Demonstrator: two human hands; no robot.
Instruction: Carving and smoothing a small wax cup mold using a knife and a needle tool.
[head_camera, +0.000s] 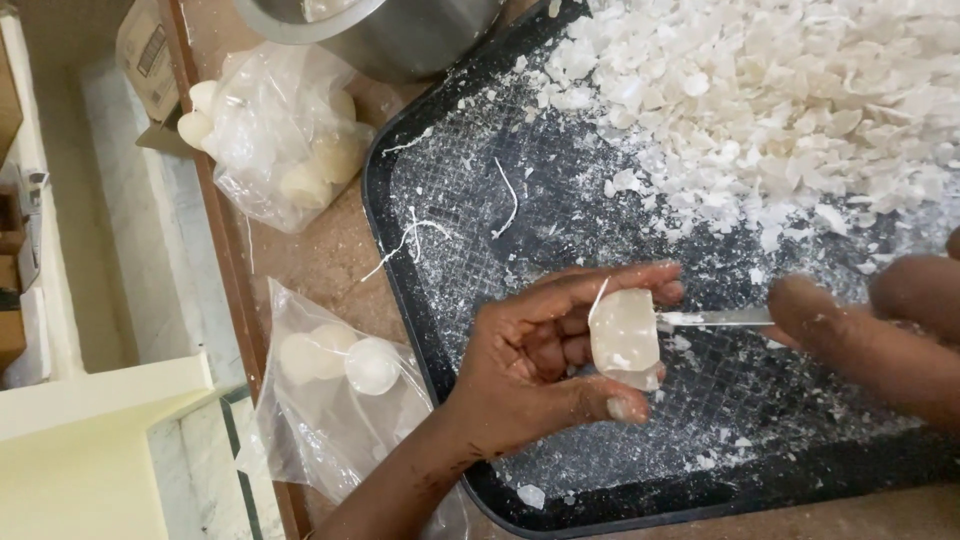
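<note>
Over the black plastic tray, left hand fingers pinch a white waxy block; right hand fingers grip a thin metal blade, which could slip into the thumb.

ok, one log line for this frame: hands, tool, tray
left hand: holds white wax chunk | right hand: knife blade on chunk | black tray: white shavings
</note>
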